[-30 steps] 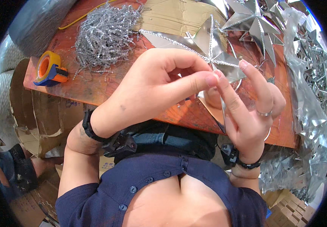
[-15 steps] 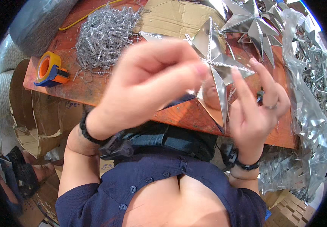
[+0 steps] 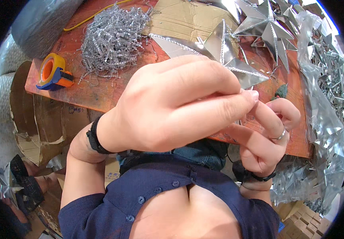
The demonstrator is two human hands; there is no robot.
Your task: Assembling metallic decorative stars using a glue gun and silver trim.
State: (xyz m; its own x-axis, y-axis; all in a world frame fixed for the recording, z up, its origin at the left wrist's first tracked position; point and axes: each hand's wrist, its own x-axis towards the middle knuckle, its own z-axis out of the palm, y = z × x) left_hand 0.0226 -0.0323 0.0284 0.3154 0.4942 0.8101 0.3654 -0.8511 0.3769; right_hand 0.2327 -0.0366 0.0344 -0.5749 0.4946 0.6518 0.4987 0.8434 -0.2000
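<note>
A shiny silver five-pointed star lies on the table, glittery silver trim running along its ridges. Over its near part passes my left hand, which hides its middle and lower points. The left thumb and fingers are pinched together, and whatever they hold is hidden. Right beside those fingertips, my right hand is raised above the table's near edge with fingers curled. Its ringed finger reaches the left fingertips, and another finger runs beneath the left hand. Anything it grips cannot be made out.
A heap of silver crinkled trim sits on the red-brown table. At its left edge is a yellow-and-orange tape dispenser. More silver stars lie far right, beside clear plastic bags. Cardboard lies at the back.
My left hand has moved right and nearer, and its fingertips now meet the right hand's. The right fingers, spread before, have curled in. The star shows less of its lower points.
</note>
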